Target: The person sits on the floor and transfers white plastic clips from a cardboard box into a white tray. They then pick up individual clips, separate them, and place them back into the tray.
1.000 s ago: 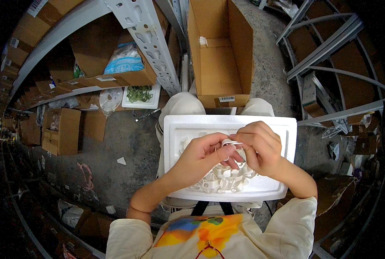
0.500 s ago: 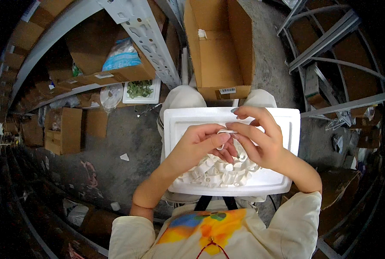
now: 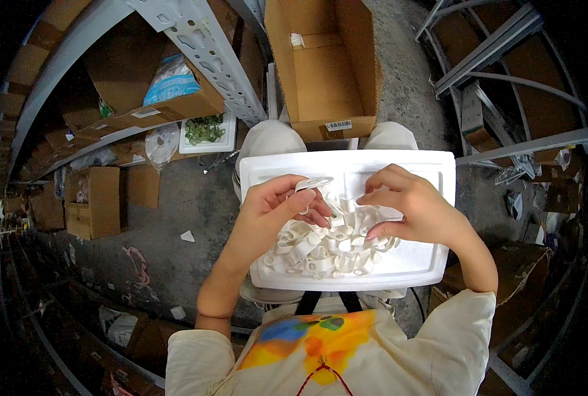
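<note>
A white foam lid [image 3: 432, 224] rests across my lap, with a heap of small white plastic ring-shaped pieces [image 3: 320, 254] on its near middle part. Above the heap's left side, my left hand [image 3: 284, 204] is closed on a white plastic ring piece [image 3: 315, 184], pinched between thumb and fingers. Part of that piece is hidden by the fingers. To the right, my right hand [image 3: 403, 201] hangs over the edge of the heap with thumb and fingers apart, and nothing shows between them.
Beyond my knees stands a tall open cardboard box [image 3: 327, 72] with a small white item inside. A metal shelf [image 3: 195, 53] with cartons rises at the left. Beneath it sits a white tray [image 3: 208, 146] of green pieces. Another metal rack [image 3: 505, 59] stands at the right.
My hands were together over the heap at the white piece. Now the right hand has let go and moved right and down, while the left keeps the piece and has shifted left.
</note>
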`<state>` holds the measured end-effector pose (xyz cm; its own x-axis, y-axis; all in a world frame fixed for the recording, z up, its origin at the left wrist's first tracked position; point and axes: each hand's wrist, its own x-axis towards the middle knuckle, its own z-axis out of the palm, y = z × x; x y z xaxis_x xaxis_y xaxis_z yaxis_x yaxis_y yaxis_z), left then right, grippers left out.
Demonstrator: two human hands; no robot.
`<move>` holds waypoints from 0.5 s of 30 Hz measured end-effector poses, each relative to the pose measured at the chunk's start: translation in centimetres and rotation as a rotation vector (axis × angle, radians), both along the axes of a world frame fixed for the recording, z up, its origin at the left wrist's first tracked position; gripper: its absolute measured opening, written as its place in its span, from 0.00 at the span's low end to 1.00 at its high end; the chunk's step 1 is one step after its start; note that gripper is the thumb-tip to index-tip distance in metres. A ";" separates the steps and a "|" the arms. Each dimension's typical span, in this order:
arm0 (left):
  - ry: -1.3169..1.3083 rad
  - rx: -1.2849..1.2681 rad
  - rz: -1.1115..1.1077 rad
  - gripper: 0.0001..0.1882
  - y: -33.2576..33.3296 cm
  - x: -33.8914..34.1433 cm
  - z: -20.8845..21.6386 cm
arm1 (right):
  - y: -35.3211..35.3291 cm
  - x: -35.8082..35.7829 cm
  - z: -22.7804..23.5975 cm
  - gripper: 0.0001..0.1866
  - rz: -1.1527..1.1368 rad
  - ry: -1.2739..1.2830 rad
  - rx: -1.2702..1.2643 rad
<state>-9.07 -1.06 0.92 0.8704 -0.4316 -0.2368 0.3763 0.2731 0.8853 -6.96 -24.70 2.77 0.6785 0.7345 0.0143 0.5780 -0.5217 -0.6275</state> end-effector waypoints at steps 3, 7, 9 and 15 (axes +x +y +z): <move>-0.010 -0.010 -0.001 0.11 -0.1 0.0 0.0 | 0.0 -0.1 -0.1 0.17 0.025 -0.010 -0.022; -0.015 -0.012 -0.001 0.12 0.0 0.0 0.0 | -0.2 -0.1 -0.2 0.13 0.083 0.022 -0.026; -0.004 -0.010 0.000 0.12 -0.1 -0.1 -0.1 | -0.3 0.0 0.2 0.11 0.081 0.036 -0.040; 0.020 -0.002 0.012 0.12 -0.6 -0.1 0.1 | -0.8 0.4 0.9 0.09 -0.086 0.186 0.299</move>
<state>-9.12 -1.63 1.00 0.8707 -0.4214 -0.2535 0.3905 0.2792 0.8772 -6.51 -25.45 3.69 0.7486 0.6569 0.0900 0.4016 -0.3412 -0.8499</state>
